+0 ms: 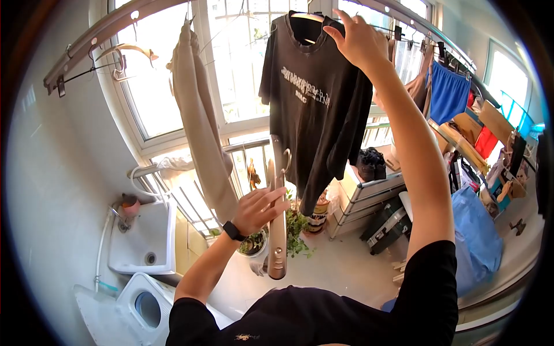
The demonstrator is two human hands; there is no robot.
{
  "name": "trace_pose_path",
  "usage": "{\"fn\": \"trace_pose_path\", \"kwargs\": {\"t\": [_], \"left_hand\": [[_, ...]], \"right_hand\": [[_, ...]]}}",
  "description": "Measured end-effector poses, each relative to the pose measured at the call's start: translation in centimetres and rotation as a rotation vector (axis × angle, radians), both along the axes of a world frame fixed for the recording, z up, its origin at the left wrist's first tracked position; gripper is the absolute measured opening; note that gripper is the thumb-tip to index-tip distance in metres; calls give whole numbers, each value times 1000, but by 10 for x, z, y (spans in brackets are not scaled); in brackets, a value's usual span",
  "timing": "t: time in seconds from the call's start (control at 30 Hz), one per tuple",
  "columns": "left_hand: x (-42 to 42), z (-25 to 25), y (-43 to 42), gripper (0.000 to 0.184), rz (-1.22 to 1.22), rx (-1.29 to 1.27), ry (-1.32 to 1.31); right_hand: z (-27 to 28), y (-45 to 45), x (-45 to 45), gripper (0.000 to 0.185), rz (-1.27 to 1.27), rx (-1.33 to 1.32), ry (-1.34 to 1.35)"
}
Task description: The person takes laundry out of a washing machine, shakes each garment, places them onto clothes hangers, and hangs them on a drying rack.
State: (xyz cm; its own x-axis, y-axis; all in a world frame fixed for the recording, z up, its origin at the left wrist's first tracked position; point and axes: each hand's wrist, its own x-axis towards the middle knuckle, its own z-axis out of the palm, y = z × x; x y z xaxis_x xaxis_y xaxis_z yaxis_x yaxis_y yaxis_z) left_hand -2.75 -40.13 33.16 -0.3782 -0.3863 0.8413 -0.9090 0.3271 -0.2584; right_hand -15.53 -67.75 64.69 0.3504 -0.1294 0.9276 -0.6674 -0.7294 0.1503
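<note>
My left hand [259,210], with a dark watch on its wrist, is closed around a long glossy brown hanger [277,242] with a metal hook. The hanger points down, and part of it lies behind my fingers. A black T-shirt [311,92] with white lettering hangs in front of the window on a light-coloured hanger [307,17]. Raised beside the shirt's right shoulder is my right hand [360,43], its thumb and fingers apart. Whether a fingertip touches the shirt or its hanger is hard to see. Left of the shirt hang beige trousers [199,115].
Overhead, a drying rail [95,43] carries other hangers and blue shorts [449,92]. A white sink [141,239] and an open-lidded washing machine [144,305] stand at left. Potted plants [297,230] are on the floor. At right are a drawer unit [369,199] and a blue bag [473,239].
</note>
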Motion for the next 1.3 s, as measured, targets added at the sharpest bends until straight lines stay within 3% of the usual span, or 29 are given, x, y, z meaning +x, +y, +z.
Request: {"fn": "trace_pose_path", "kwargs": {"t": [0.07,0.13,0.2,0.27,0.33,0.4,0.53,0.67,0.73,0.8,0.9,1.03,1.17,1.2,1.27,1.3], "left_hand": [[-8,5,-1,36,35,27,-12],[-18,3,-6,39,75,47,-19],[-37,16,-8,38,194,73,-104],[-56,23,-12,36,304,104,-150],[-73,22,-20,38,266,111,-131],[-91,23,-25,38,226,144,-117],[-146,26,-35,48,176,133,-182],[-208,21,-32,59,106,205,-219],[-239,16,-29,65,87,216,-227],[-266,13,-20,68,80,280,-221],[-298,3,-5,65,134,347,-272],[-313,-9,13,61,145,449,-314],[-308,-20,33,55,199,550,-341],[-305,-22,37,54,222,561,-340],[-301,-24,40,64,231,466,-201],[-305,-20,41,64,256,439,-131]], "right_hand": [[-21,45,-31,60,79,-75,-2],[-55,46,-51,51,424,-542,-68],[-121,87,-92,48,782,108,106],[-164,124,-145,43,890,456,199],[-201,133,-194,48,988,684,211],[-244,140,-241,76,1152,1102,40],[-302,162,-302,88,1271,1347,-206],[-334,160,-348,87,1282,1413,-329],[-355,159,-376,77,1299,1576,-441],[-391,164,-403,55,1120,1406,-312],[-408,181,-435,36,1061,1454,-516],[-428,200,-467,32,1025,1556,-533],[-460,192,-497,18,1191,1650,-733],[-463,195,-500,27,1275,1708,-1085],[-480,189,-496,33,1215,1711,-1356],[-492,191,-487,37,1081,1743,-1154]]}}
